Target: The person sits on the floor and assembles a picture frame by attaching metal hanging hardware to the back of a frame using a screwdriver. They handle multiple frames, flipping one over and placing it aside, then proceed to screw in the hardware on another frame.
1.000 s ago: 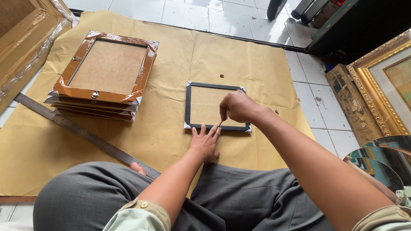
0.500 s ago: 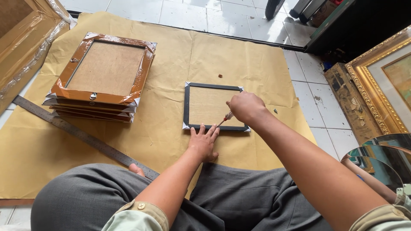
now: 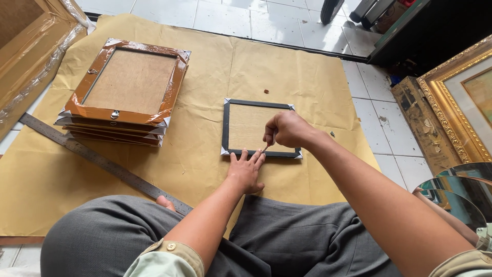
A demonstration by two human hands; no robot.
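A small black picture frame (image 3: pixel 256 105) lies face down on brown paper (image 3: pixel 287 72), its tan backing board up. My left hand (image 3: pixel 247 170) rests flat with its fingertips on the frame's near edge. My right hand (image 3: pixel 287 129) is closed around a small thin tool, its tip touching the near edge of the frame beside my left fingers.
A stack of larger brown-taped frames (image 3: pixel 128 87) sits at the left on the paper. A long metal ruler (image 3: pixel 97 159) lies diagonally near my left knee. Large wrapped frames (image 3: pixel 31 46) lean at the far left, gilt frames (image 3: pixel 461 97) at the right on the white tiled floor.
My right hand with the tool has shifted slightly right along the frame's near edge. The left hand stays pressed on the frame.
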